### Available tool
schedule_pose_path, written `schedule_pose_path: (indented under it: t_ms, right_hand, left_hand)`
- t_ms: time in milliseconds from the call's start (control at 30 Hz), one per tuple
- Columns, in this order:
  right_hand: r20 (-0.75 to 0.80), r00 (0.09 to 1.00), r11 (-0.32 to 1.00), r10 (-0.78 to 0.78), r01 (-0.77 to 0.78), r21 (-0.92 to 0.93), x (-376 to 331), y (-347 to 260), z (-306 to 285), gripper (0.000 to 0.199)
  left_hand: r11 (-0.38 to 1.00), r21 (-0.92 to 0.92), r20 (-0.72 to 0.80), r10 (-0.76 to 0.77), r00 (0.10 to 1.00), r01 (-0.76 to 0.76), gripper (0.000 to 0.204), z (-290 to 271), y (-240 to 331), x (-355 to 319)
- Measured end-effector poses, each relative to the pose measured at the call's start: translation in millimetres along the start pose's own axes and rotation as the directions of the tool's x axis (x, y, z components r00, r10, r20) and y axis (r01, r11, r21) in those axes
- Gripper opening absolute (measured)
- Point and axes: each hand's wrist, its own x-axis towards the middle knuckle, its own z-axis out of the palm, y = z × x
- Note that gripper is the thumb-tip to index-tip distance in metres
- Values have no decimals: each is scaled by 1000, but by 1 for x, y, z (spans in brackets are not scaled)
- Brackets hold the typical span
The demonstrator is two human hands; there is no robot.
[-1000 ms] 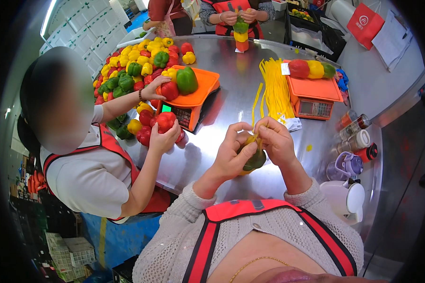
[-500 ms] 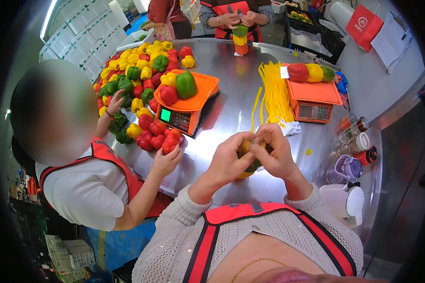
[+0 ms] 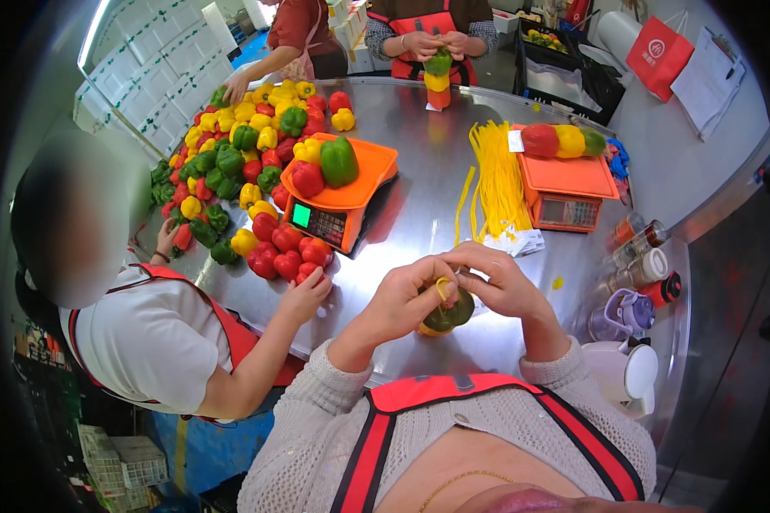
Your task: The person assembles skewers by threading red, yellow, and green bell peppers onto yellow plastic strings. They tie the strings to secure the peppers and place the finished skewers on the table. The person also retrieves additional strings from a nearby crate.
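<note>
In front of me a pepper pack stands on end, its green pepper (image 3: 451, 315) on top and some yellow below. My left hand (image 3: 397, 301) pinches a looped yellow strip (image 3: 443, 289) above it. Beside it my right hand (image 3: 506, 284) is closed, fingertips together near the loop; what they hold is hidden. Just beyond lies a bundle of yellow strips (image 3: 494, 184) with white labels (image 3: 518, 243) at the near end. Right of the bundle, a pack of red, yellow and green peppers (image 3: 571, 142) lies across an orange scale (image 3: 568, 181).
An orange-tray scale (image 3: 358, 171) holding loose peppers stands ahead left, beside a large pepper pile (image 3: 231, 158). At my left a co-worker touches red peppers (image 3: 289, 256); another opposite grips an upright pack (image 3: 437, 81). Bottles, a purple cup (image 3: 622, 309) and a white kettle (image 3: 622, 369) line the right edge.
My hands have shifted and turned, exposing the yellow loop and the green pepper. The left co-worker's far hand has lowered. At the back, a person's arm now reaches to a green pepper on the pile.
</note>
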Motion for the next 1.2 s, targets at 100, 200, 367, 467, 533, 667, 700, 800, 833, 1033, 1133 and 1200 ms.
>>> schedule_pose_path:
  t_ms: [100, 200, 367, 467, 533, 667, 700, 800, 833, 1033, 1133, 1200]
  right_hand:
    - [-71, 992, 994, 104, -107, -38, -2, -1, 0, 21]
    - [-191, 982, 984, 2, -36, -175, -4, -12, 5, 9]
    - [-220, 952, 917, -210, 114, -381, -10, -26, 11, 13]
    - [-180, 942, 903, -282, 198, -382, -10, -28, 18, 18]
    - [-121, 953, 912, -277, 221, -346, -12, -24, 18, 20]
    - [-171, 985, 997, -33, 46, 70, -14, -8, 15, 30]
    - [-165, 986, 996, 36, -21, 91, -14, -5, 15, 33]
    - [-125, 973, 968, 193, -168, 185, -13, 0, 18, 42]
    - [-138, 971, 972, 193, -171, 160, -13, 2, 18, 42]
    - [-134, 964, 967, 231, -213, 137, -17, 0, 18, 46]
    - [-142, 960, 956, 242, -211, 203, -19, -1, 19, 46]
    - [-150, 958, 959, 244, -216, 181, -19, 0, 19, 45]
  left_hand:
    - [998, -57, 21, -8, 1000, 10, 5, -3, 1, 0]
    - [971, -235, 4, -35, 999, 35, 6, -5, -1, 2]
    - [928, -365, 17, -69, 998, 70, 8, -12, -5, 8]
    - [930, -354, 15, -104, 994, 103, 7, -15, -4, 9]
    - [927, -360, -17, -117, 993, 103, 8, -16, -5, 7]
    - [947, -322, -60, -4, 998, -15, 16, -16, -7, 9]
    - [948, -318, -42, 1, 999, -14, 17, -16, -9, 8]
    - [952, -306, -2, 17, 1000, -17, 19, -15, -11, 5]
    - [953, -301, 3, 25, 1000, -23, 20, -15, -10, 5]
    - [955, -297, -1, 31, 1000, -30, 20, -12, -15, 2]
    - [956, -288, 4, 59, 998, -55, 19, -9, -16, 3]
    - [957, -282, -3, 68, 998, -66, 19, -9, -17, 4]
